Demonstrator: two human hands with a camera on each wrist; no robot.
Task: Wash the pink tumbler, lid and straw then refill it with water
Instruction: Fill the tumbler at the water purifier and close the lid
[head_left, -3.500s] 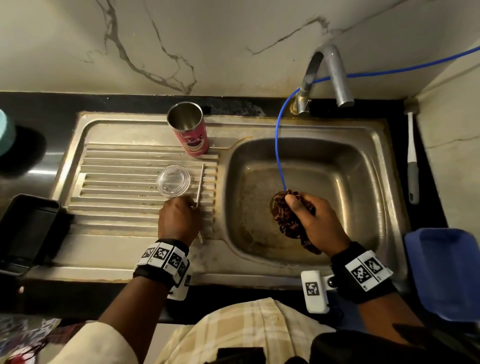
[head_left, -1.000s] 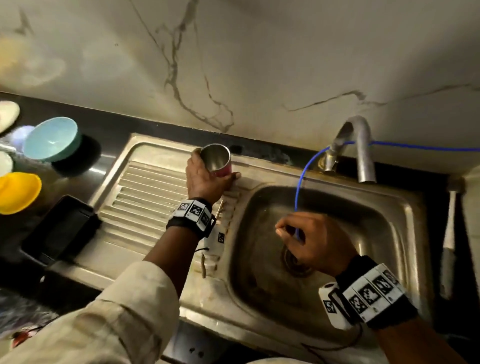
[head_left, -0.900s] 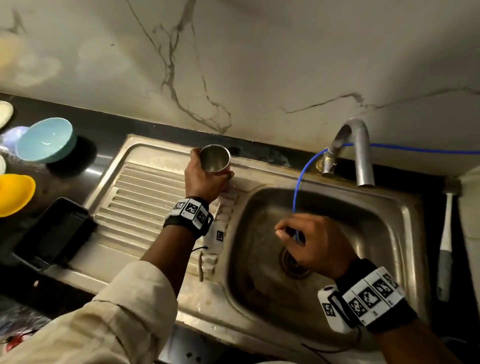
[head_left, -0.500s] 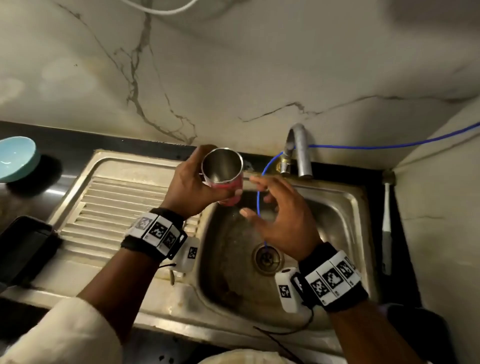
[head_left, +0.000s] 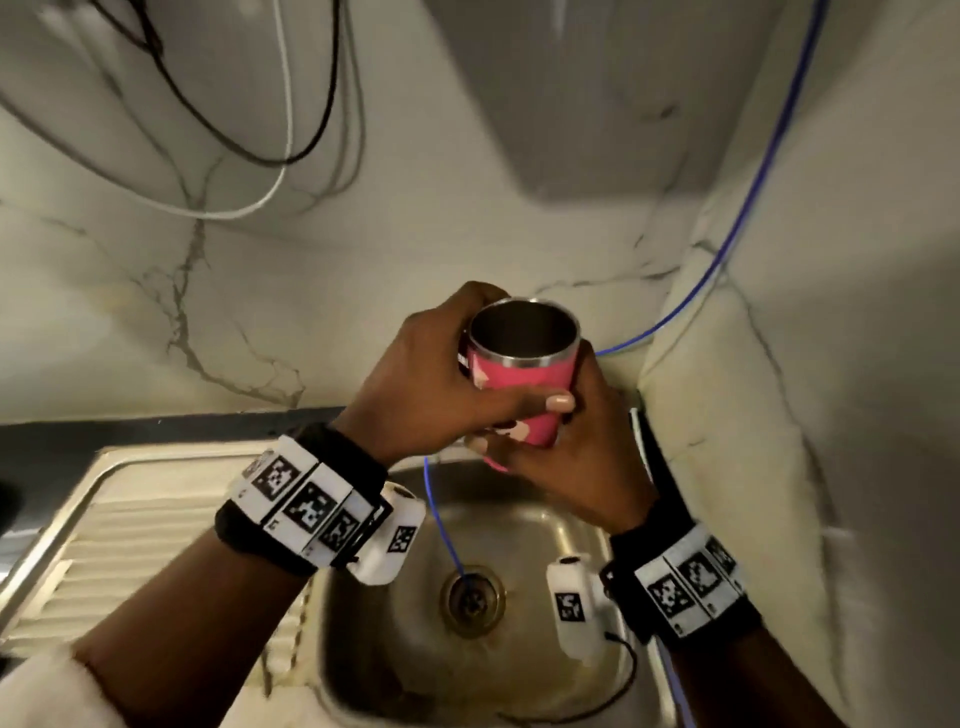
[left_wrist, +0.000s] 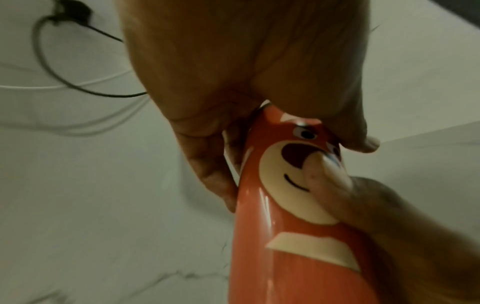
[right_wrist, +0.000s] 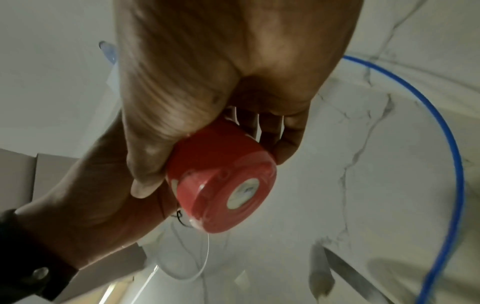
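Both hands hold the pink tumbler in the air above the basin of the steel sink, in front of the marble wall. The tumbler stands nearly upright with its open mouth up, showing a bare steel inside and rim, and no lid on it. The left hand wraps the upper part from the left: its thumb lies across the near side of the pink wall and its fingers curl round the far side by the rim. In the left wrist view the bear face printed on the tumbler shows, with the left thumb pressed just above the eye and a finger of the right hand laid over the bear's nose. The right hand grips the lower part from the right and below, fingers curled round the base. In the right wrist view the thumb and fingers of the right hand close round the tumbler's bottom end, whose round pale sticker faces the camera.

A thin blue hose runs down the right-hand wall, passes behind the tumbler and drops into the basin to the drain. The ribbed drainboard lies on the left side of the sink. Black and white cables hang in loops on the wall above. Both wrists wear black bands with square black-and-white markers.
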